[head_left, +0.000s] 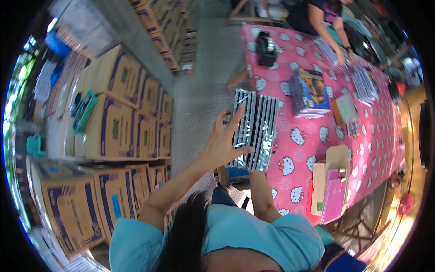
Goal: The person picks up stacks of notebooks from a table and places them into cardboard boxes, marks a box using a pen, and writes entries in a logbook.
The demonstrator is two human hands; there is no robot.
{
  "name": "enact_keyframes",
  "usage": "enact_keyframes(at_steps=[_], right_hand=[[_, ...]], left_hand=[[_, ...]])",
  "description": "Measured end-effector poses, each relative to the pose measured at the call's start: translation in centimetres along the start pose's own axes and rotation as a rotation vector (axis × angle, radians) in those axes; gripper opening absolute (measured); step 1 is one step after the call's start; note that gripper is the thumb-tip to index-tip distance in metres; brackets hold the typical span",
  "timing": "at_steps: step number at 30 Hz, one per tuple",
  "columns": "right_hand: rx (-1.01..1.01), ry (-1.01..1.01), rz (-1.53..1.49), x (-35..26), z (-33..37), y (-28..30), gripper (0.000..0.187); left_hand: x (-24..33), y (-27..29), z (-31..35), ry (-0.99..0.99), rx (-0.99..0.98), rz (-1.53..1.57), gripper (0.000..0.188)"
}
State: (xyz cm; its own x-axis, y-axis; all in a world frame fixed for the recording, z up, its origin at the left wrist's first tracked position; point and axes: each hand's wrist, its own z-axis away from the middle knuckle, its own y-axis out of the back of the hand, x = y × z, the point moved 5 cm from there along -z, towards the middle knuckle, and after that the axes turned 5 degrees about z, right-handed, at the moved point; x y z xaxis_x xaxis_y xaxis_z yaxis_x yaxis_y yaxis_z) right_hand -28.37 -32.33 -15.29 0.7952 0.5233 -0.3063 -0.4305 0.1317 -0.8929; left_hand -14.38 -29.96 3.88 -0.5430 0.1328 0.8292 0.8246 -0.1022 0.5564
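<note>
The left hand (220, 144) is spread, palm down, its index finger (237, 118) stretched forward and its thumb (244, 150) reaching out to the right; the other fingers bend slightly; the left forearm (181, 176) slants forward and rightward from a bent elbow; the right forearm (261, 192) points almost straight ahead; the right hand is hidden.

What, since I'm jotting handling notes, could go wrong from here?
The glossy, plastic-wrapped striped bundles might slip, since the left hand is spread rather than closed around them. The open cardboard box stands near the edge of the pink table and could perhaps be knocked off.
</note>
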Motion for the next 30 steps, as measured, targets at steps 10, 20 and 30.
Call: enact_keyframes(at_steps=[10,20,30], right_hand=[[-0.378,-0.343,0.331,16.2,8.0,-14.8,0.060],[-0.984,-0.617,0.537,37.1,28.0,-31.2,0.063],[-1.415,-0.427,0.984,72.1,49.2,-35.2,0.064]], left_hand=[[-4.7,15.3,31.7,0.292,0.907,0.768,0.094],[1.4,3.8,77.6,-0.004,2.067,0.730,0.090],[7.9,-9.0,104.1,-0.144,2.698,0.533,0.063]])
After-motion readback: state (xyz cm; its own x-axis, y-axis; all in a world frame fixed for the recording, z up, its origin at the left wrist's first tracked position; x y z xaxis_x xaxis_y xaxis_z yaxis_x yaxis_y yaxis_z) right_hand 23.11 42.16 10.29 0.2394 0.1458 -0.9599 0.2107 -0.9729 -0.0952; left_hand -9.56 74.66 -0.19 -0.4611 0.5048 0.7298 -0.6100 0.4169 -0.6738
